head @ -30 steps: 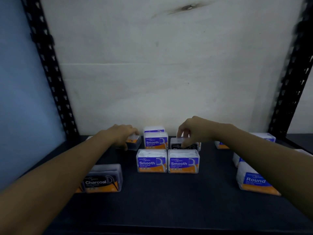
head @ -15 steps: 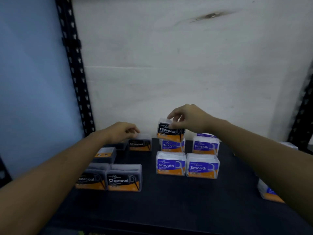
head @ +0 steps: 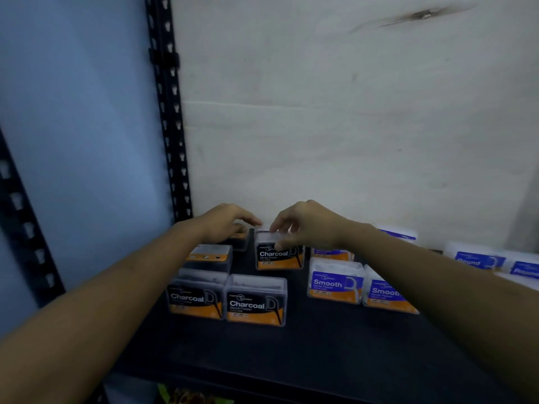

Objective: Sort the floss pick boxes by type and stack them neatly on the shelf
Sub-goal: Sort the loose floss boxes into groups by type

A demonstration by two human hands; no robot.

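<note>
On the black shelf (head: 320,351), my right hand (head: 306,228) pinches the top of a black-and-orange Charcoal box (head: 278,256) that stands upright in the back row. My left hand (head: 224,225) reaches just left of it, fingers stretched over another dark box (head: 240,243) that is mostly hidden beneath them. Two more Charcoal boxes (head: 195,300) (head: 256,306) stand side by side in front, with a fourth box (head: 210,256) behind them showing a different face. Blue Smooth boxes (head: 335,284) (head: 388,295) stand to the right, partly behind my right forearm.
Blue Round boxes (head: 478,260) lie at the far right, with another white-and-blue box (head: 399,233) by the wall. A black perforated post (head: 169,112) rises at the left rear corner. The white wall (head: 350,141) closes the back.
My right hand carried the Charcoal box from above the Smooth boxes leftward and down onto the shelf beside the other Charcoal boxes. My view has swung left.
</note>
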